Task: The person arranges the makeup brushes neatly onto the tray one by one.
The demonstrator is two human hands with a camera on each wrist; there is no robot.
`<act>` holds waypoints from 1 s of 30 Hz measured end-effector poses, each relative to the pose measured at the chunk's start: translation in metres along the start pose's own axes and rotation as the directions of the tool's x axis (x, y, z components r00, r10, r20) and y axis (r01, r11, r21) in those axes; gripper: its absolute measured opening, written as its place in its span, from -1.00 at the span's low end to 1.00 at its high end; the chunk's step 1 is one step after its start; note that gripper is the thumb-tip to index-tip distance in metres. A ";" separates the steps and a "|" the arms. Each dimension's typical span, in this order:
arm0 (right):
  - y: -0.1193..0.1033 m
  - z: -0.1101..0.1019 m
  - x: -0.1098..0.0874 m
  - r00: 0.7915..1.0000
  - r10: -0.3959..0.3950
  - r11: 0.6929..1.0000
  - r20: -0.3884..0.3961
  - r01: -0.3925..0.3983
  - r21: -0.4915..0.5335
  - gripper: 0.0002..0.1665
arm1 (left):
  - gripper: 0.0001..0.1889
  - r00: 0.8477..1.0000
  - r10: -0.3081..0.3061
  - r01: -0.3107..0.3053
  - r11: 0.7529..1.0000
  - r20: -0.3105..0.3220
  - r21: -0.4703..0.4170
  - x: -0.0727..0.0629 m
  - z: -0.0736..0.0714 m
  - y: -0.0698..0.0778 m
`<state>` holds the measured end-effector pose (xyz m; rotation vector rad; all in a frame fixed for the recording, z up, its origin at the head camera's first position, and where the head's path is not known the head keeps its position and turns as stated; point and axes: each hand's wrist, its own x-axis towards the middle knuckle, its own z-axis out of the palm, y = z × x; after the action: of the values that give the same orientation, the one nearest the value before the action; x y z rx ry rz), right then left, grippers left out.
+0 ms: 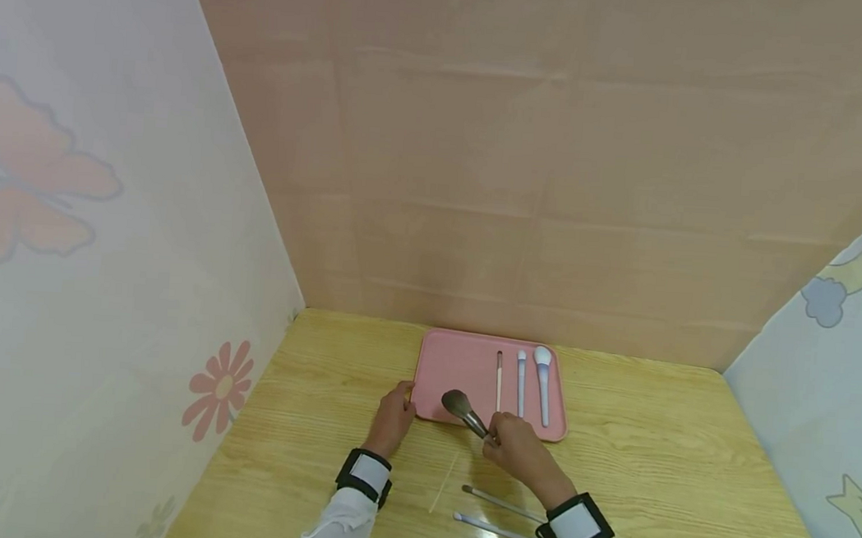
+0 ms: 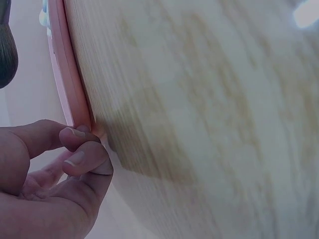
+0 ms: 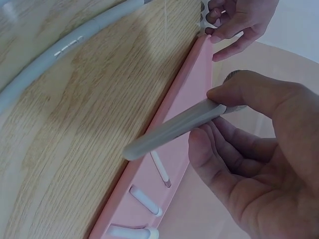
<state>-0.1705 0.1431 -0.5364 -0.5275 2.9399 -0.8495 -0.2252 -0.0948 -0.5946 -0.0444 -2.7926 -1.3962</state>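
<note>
The right hand [image 1: 522,451] pinches a fluffy makeup brush [image 1: 463,407] near its ferrule, apparently sparing the bristles, over the pink tray's [image 1: 456,373] near edge. The left hand [image 1: 392,420] pinches the tray's near-left corner, presumably for steadiness.

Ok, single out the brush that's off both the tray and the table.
The big dark-headed brush, gripped by the right hand; the other brushes lie on the pink tray or wooden table.

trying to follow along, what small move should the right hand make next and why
Probably lower the dark-bristled makeup brush onto the pink tray: the right hand holds it aloft nearby, three brushes lie there, and the left hand grips the tray's corner.
</note>
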 end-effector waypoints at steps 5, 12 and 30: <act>0.000 0.002 0.002 1.000 0.007 1.000 -0.018 -0.007 0.010 -0.89 | -0.59 1.000 -0.006 0.006 1.000 0.002 -0.012 0.003 0.002 -0.005; -0.003 0.004 0.004 0.999 0.027 0.999 -0.029 -0.027 0.023 -0.87 | -0.58 1.000 -0.014 0.014 1.000 0.010 -0.023 0.004 0.002 -0.006; -0.004 0.007 0.024 0.992 0.102 0.992 -0.074 -0.096 0.087 -0.82 | -0.58 0.997 -0.054 0.055 0.998 0.047 -0.026 0.005 0.002 -0.005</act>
<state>-0.1907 0.1290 -0.5386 -0.3480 2.9556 -0.9978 -0.2299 -0.0961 -0.5991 -0.0012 -2.8320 -1.4641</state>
